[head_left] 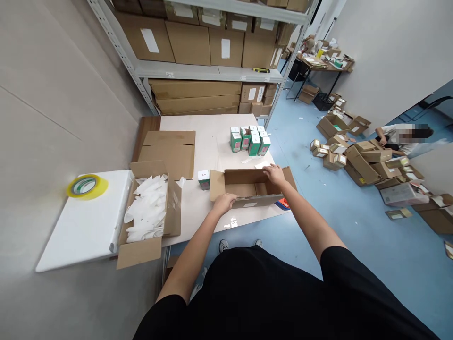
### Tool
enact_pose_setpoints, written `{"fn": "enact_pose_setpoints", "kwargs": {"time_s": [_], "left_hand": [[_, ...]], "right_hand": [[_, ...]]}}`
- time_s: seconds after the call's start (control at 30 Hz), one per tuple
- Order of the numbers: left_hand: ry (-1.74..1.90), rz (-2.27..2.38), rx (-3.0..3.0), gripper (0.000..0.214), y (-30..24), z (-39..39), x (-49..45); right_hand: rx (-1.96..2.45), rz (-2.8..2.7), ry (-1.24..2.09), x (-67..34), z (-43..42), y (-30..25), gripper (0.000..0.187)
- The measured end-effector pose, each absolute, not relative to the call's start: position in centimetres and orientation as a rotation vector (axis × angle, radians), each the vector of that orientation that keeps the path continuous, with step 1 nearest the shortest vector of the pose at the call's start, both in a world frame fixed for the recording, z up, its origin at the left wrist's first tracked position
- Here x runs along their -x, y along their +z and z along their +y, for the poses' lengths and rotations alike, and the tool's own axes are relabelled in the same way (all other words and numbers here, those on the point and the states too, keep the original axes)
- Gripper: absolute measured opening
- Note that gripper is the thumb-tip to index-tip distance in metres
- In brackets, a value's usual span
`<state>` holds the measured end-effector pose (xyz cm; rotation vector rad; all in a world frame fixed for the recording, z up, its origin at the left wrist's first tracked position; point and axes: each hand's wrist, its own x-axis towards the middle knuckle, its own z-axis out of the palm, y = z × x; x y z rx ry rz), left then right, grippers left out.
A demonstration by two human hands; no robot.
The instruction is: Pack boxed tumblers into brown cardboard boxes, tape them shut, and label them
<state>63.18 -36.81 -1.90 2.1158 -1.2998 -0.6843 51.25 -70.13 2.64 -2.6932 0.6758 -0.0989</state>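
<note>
An open brown cardboard box (244,189) lies on the white table (208,146) in front of me. My left hand (223,203) grips its near wall at the left, fingers curled over the edge. My right hand (274,174) rests on the far right rim, fingers bent over the flap. A cluster of several green-and-white small boxes (249,140) stands farther back on the table. One small white box (204,179) sits just left of the open box.
A carton of white packing bags (146,208) stands at the left beside flat cardboard (170,151) and a yellow tape roll (87,185). Shelves of cartons (198,45) rise behind. Scattered boxes (361,160) and a seated person (399,137) occupy the blue floor at right.
</note>
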Motion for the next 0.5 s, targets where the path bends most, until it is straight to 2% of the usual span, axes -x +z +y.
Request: {"fn": "enact_pose_setpoints", "kwargs": {"time_s": [0.1, 0.33, 0.5], "left_hand": [[-0.671, -1.229, -2.096, 0.042, -2.6, -35.9, -62.0], [-0.552, -1.256, -2.113, 0.065, -3.7, -35.0, -61.0], [-0.535, -1.241, -2.037, 0.057, -4.6, -34.3, -60.1]], "right_hand": [[2.661, 0.766, -0.077, -53.5, -71.3, 2.1, 0.040], [2.670, 0.810, -0.138, -57.9, -74.2, 0.5, 0.039], [2.670, 0.802, -0.125, -60.8, -76.5, -0.5, 0.039]]}}
